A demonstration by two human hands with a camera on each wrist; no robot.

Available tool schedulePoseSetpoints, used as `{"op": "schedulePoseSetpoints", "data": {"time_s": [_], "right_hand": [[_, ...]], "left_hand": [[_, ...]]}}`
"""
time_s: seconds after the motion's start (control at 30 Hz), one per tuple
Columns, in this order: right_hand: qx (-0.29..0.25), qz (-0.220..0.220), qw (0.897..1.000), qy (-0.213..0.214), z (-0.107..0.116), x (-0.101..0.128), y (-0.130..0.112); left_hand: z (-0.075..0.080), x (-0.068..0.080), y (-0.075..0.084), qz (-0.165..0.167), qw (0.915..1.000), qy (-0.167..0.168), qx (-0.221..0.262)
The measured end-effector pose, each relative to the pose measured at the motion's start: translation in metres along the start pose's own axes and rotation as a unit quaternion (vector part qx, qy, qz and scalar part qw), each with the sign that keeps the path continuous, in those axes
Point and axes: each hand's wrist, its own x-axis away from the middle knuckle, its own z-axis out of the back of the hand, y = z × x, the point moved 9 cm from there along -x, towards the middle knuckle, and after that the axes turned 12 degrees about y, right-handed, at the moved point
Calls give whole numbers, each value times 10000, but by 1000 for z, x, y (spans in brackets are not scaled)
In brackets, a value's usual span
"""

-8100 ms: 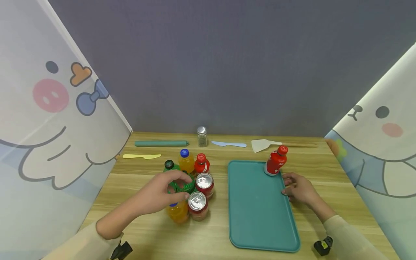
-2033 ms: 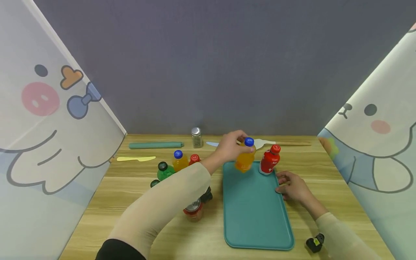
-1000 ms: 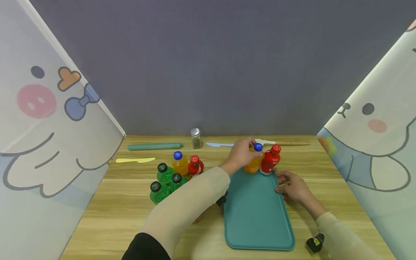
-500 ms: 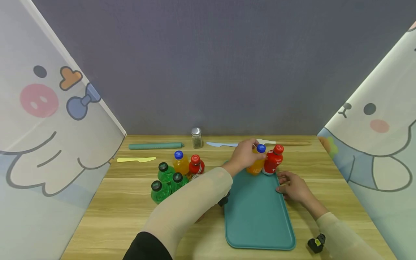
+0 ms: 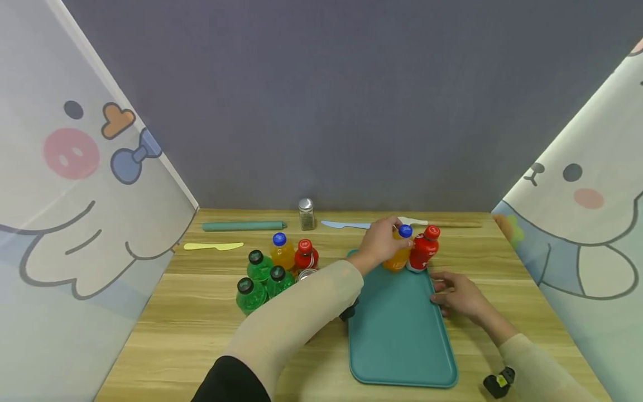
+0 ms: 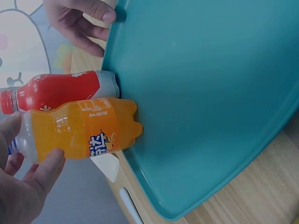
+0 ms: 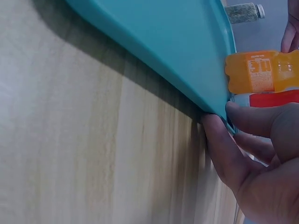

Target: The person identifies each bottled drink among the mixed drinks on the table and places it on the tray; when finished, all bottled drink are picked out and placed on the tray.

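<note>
1. Two bottles stand touching at the far end of the teal tray [image 5: 402,335]: an orange soda bottle [image 5: 398,257] and a red bottle [image 5: 423,251].
2. Grasping the orange bottle near its blue cap [image 5: 405,230], the left hand [image 5: 379,243] seems to be seating it upright beside the red one.
3. Fingers of the right hand [image 5: 459,296] curl on the tray's right rim, likely steadying it.
4. Left of the tray, green bottles [image 5: 261,276] cluster on the wooden table [image 5: 201,324].
</note>
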Motion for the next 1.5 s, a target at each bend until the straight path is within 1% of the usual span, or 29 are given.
{"op": "schedulePoseSetpoints", "data": {"time_s": [0.2,0.33,0.63,0.87,0.97,1.07,1.23,1.4,1.5], "right_hand": [[-267,-281,9988,-292,-2,7,3],[-353,-308,9980,-419,-3,11,2],[-393,-214,9984,-341,-3,12,6],[-327,-329,9987,-219,-1,12,9],[-271,-367,9988,-190,0,12,10],[-231,-394,9988,-182,0,12,10],[-163,-409,9989,-145,0,12,11],[-247,-503,9983,-146,-1,11,14],[-316,-507,9980,-216,-2,12,15]], "left_hand": [[4,1,-1,57,10000,10,49],[6,2,-1,108,9999,-3,66],[5,4,-1,178,9998,-49,73],[2,9,3,288,9989,-351,88],[4,12,5,359,9978,-564,11],[7,17,6,337,9959,-823,-133],[17,26,9,172,9936,-1108,-107],[35,36,14,63,9919,-1252,182],[49,44,15,81,9898,-1361,417]]}}
